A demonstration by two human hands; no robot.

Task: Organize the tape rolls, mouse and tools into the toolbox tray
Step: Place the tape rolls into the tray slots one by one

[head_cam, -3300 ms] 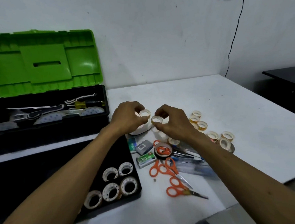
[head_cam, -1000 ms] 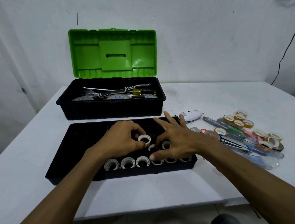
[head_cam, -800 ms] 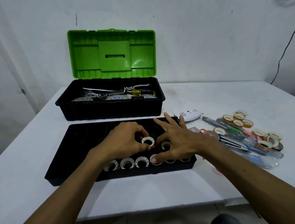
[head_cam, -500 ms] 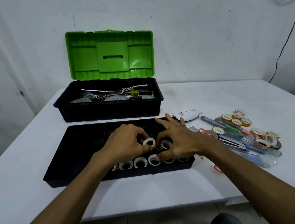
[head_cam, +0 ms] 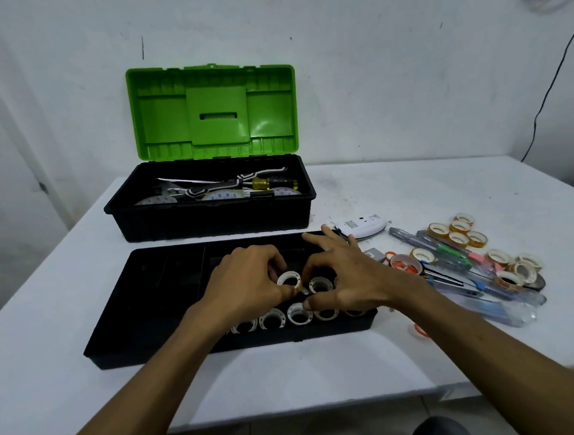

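Held roll: a small tape roll (head_cam: pixel 289 280), white core with an amber edge, pinched between thumb and fingers of the left hand (head_cam: pixel 248 290), tipped up a little over the tray's right compartment.
Way to go: the open slot looks to lie straight below and a touch toward the person; the roll's hole faces up and forward, so it seems to need laying flat beside its neighbour.
Neighbour: a second roll (head_cam: pixel 320 284) sits just right of it, with the right hand (head_cam: pixel 347 281) spread over it, fingers loose, thumb resting on the front row; whether it grips anything, cannot tell.
Nearer hand: the left, already on the job.
Front row: more rolls (head_cam: pixel 299 314) stand side by side along the near wall, rings packed touching.
Toolbox tray: (head_cam: pixel 154 296) black moulded plastic, shallow, ribbed dividers, left compartments bare.
Still out on the counter: (head_cam: pixel 397 191) a white mouse (head_cam: pixel 362 228) belly-up just beyond the tray's corner, orange-handled scissors (head_cam: pixel 408 265), pens and a scatter of amber tape rolls (head_cam: pixel 458 230) well to the right.
Behind: the toolbox (head_cam: pixel 210 216), glossy green lid up.
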